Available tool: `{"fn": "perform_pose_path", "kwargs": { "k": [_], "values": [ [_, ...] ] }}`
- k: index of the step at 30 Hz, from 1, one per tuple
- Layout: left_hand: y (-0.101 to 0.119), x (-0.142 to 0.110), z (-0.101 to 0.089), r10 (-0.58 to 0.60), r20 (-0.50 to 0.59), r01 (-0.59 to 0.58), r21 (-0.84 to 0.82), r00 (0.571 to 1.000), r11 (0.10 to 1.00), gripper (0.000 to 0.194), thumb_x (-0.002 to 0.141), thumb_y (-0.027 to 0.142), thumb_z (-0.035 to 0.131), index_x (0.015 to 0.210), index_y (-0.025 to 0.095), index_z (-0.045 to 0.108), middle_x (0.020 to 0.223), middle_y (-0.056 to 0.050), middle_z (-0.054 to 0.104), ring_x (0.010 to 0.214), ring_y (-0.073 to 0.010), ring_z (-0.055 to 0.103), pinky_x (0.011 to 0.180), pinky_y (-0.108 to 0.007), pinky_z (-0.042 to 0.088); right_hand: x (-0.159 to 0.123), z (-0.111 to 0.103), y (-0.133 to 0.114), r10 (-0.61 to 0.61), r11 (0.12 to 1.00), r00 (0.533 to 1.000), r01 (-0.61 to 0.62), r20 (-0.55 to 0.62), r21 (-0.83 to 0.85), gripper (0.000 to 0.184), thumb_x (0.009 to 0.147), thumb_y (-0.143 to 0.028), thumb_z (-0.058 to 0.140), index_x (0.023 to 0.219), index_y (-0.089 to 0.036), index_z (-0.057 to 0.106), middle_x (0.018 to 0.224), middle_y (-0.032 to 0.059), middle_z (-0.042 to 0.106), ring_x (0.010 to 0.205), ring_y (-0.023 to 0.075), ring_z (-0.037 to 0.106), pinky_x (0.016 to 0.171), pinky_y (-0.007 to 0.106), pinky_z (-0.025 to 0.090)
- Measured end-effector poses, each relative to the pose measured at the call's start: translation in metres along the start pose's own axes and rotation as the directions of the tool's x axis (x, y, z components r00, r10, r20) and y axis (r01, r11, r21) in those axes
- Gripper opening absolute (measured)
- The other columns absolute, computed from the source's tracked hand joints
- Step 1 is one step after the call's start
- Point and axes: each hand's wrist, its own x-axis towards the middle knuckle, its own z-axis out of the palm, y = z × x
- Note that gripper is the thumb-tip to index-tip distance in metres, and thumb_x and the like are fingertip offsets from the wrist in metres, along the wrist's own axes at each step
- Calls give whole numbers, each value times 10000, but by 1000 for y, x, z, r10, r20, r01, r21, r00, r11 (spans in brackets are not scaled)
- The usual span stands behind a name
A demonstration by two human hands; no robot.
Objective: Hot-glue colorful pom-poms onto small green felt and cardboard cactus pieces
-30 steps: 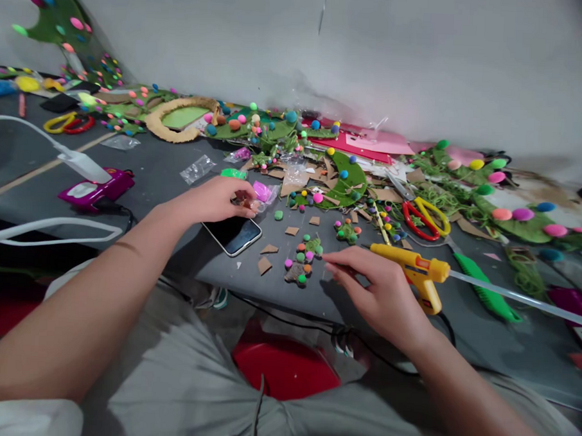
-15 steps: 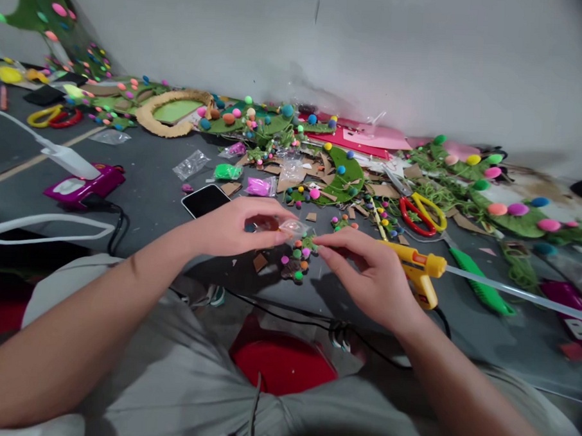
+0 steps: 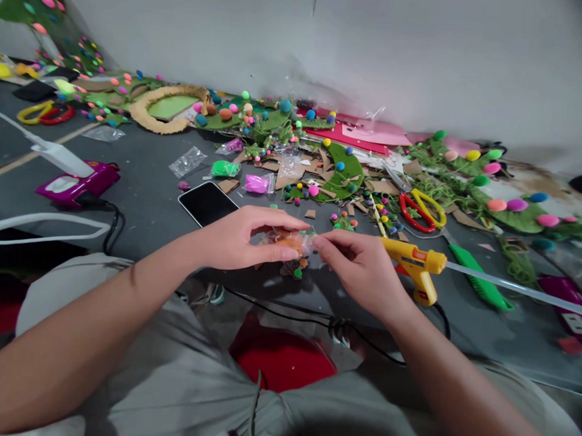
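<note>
Between the fingers and thumb of my left hand (image 3: 242,238) is a small clear plastic bag (image 3: 286,241) with orange contents. My right hand (image 3: 366,266) pinches the bag's right end with thumb and forefinger. Below the bag, partly hidden by it and my left hand, lies a small green piece with coloured pom-poms (image 3: 298,268). A yellow glue gun (image 3: 417,262) with a long clear glue stick lies just right of my right hand. The black-screened phone (image 3: 208,203) rests behind my left wrist.
Red and yellow scissors (image 3: 421,209) and a green-handled tool (image 3: 481,278) lie at right. Packets, green (image 3: 225,169) and pink (image 3: 258,183), sit behind the phone. Cardboard scraps (image 3: 293,170) and pom-pom-covered green pieces line the wall. A purple power strip (image 3: 80,183) with cables is at left.
My left hand has brought the plastic bag rightward over the pom-pom piece, and its orange contents now show. My right fingers have closed on the bag's end.
</note>
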Motion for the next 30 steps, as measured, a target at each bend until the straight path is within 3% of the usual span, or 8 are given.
{"fn": "perform_pose_path", "kwargs": {
  "k": [2,8,13,17,26,30],
  "values": [
    [-2,0,2,-29,-57,28,-21,998,999,391,839,346,808,1199,212,736,1107,-68,776,961,-189,745,859,-277,604,0,0,1,-2,1000,1000,3,-6,25,191,915,-360,714,898,-196,810,769,-4,728,673,125,575,621,261,426],
    [-7,2,11,-61,-169,50,-68,984,996,298,813,368,832,1053,197,793,1002,-64,808,875,-195,768,800,-280,629,-1,1,2,-17,998,999,19,-28,62,182,881,-337,754,1000,-231,841,753,4,705,670,128,549,617,271,416],
    [-6,4,17,77,-219,-90,-46,973,995,282,754,280,883,1028,240,831,1040,-64,814,944,-217,773,859,-300,633,-2,4,1,36,995,999,-32,-42,96,173,852,-310,767,981,-224,842,852,33,771,736,152,618,656,280,467],
    [-4,2,18,125,-177,-116,58,976,992,434,727,289,906,1149,262,804,1190,-76,756,1024,-202,744,908,-284,613,-2,5,0,73,989,993,-60,-95,135,166,826,-324,779,929,-205,835,849,42,794,722,165,658,629,277,500],
    [2,0,17,170,-270,-92,279,948,956,226,892,294,753,1105,229,794,1069,-74,763,940,-182,728,850,-281,584,-2,2,3,-13,999,992,18,-125,39,124,845,-310,766,822,-207,830,740,26,740,665,144,595,598,276,449],
    [-1,0,19,194,-259,-123,268,946,955,166,905,250,725,1053,204,785,1037,-70,772,920,-176,736,825,-267,577,-2,4,2,-2,998,992,9,-125,55,143,843,-305,778,929,-209,840,833,43,771,733,160,628,640,286,469]
  ]
}}
